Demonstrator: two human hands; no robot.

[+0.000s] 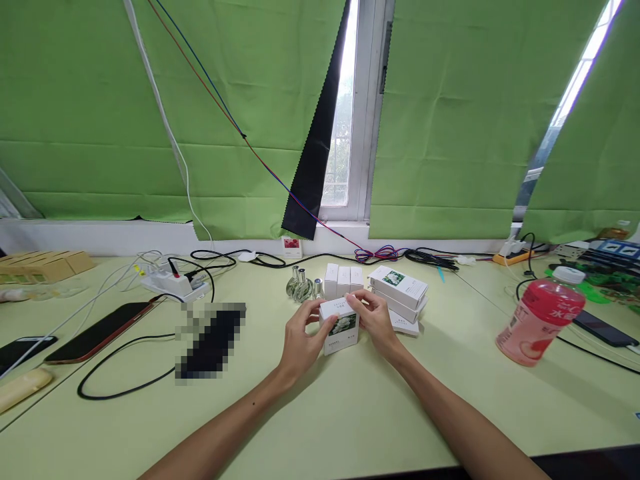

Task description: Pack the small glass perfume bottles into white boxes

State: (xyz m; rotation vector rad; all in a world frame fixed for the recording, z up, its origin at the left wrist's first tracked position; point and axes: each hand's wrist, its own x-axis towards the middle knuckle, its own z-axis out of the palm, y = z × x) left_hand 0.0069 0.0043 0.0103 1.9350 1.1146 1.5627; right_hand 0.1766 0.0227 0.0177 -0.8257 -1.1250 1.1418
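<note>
A small white carton (342,339) with a picture of white flowers and green leaves stands upright between my hands. My left hand (303,337) grips its left side, the thumb across the front and the fingers behind. At the upper right corner my right hand (376,321) has its fingers closed on the top edge. Just behind, several small glass bottles (301,289) with silver tops stand on the left. White boxes (344,280) stand upright in a row beside them. To the right lies a stack of similar flower-printed boxes (399,285).
On the right a pink drink bottle (541,319) stands on the pale green table (345,427). Left lie a pixelated dark object (213,343), phones (103,330) and a power strip (173,283) with cables. Brown cartons (43,267) sit far left. A small red-pictured box (292,247) stands by the wall.
</note>
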